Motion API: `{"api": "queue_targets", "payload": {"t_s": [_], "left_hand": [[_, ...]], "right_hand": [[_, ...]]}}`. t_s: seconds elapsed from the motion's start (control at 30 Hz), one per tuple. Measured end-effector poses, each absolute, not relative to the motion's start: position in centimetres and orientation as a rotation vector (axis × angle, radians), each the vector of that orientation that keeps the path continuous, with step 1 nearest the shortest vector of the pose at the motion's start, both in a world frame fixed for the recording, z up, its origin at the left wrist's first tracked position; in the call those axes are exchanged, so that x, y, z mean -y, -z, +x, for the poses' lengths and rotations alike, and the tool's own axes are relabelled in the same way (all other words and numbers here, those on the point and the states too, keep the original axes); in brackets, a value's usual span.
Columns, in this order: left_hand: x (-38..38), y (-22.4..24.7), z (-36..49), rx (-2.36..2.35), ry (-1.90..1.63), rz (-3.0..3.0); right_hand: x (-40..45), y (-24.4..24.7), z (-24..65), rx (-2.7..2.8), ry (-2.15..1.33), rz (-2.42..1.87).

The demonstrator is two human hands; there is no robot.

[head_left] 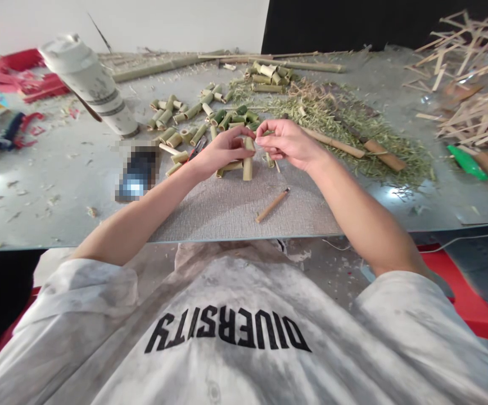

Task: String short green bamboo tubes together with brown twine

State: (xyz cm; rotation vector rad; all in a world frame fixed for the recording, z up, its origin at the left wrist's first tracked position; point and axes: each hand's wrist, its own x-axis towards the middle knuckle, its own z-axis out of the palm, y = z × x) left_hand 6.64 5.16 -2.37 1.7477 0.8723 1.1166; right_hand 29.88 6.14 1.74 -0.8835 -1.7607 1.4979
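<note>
Between the thumb and fingers of the left hand (227,148), a short, pale-green bamboo tube (248,167) is pinched near its upper end, its lower part extending below the grip. Just beside it, the right hand (289,144) has thumb and forefinger close together; whether they hold anything, I cannot tell. Nearer the body, a slim brown stick with a dark tip (271,206) lies on a grey textured mat (210,216). Beyond spread loose green shavings (400,154).

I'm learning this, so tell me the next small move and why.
Perhaps bring the right hand onto the bamboo piece to steady it: the left hand appears to hold it, and the right is close beside its upper end.
</note>
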Motion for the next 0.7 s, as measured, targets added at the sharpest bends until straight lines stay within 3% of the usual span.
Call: {"api": "queue_targets", "payload": {"t_s": [0.1,0.37,0.6,0.7], "left_hand": [[-4.9,1.9,6.5,-0.823,-0.993,1.612],[-5.0,1.6,6.4,-0.886,-1.153,1.553],[-3.7,-0.4,6.6,-0.984,-1.295,1.955],[-2.9,-0.9,6.8,-1.039,-1.319,2.063]], "right_hand": [[-6.1,-1.8,30.0,1.797,-1.507,-0.849],[-6.4,-1.8,30.5,1.931,-1.454,-0.836],[-6.9,-1.5,30.4,2.021,-0.638,-0.979],[-5.9,-2.3,30.0,2.005,-0.522,-0.923]]}}
